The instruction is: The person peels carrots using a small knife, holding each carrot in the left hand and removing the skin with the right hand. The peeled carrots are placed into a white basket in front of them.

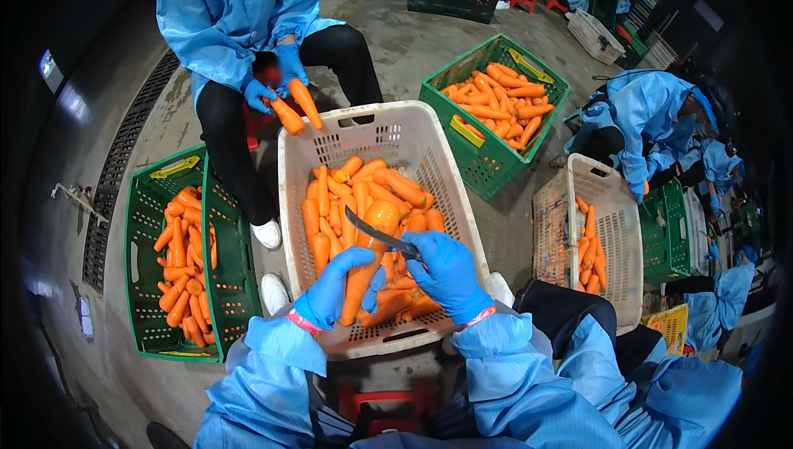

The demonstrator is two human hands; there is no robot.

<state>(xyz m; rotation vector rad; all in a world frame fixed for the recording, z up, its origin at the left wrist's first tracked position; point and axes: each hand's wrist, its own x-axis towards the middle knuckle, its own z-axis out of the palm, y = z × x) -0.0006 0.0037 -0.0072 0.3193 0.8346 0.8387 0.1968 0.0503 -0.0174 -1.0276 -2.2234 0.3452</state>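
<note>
My gloved left hand [326, 290] is wrapped round a long carrot [358, 280], which I hold tilted over a white plastic crate [291, 193]. In my gloved right hand [448, 275] is a knife [382, 236] with a dark, curved blade. Its blade crosses the upper part of the held carrot; whether the edge touches the skin I cannot tell. Beneath both hands, many loose carrots [330, 193] fill the lower part of the crate. The knife's handle is mostly hidden inside my right fist.
Across the crate sits a person in blue [239, 19], a carrot [306, 102] in hand. Green crates of carrots stand at the left [216, 259] and far right [487, 160]. Another white crate [624, 234] is to the right, beside more seated people.
</note>
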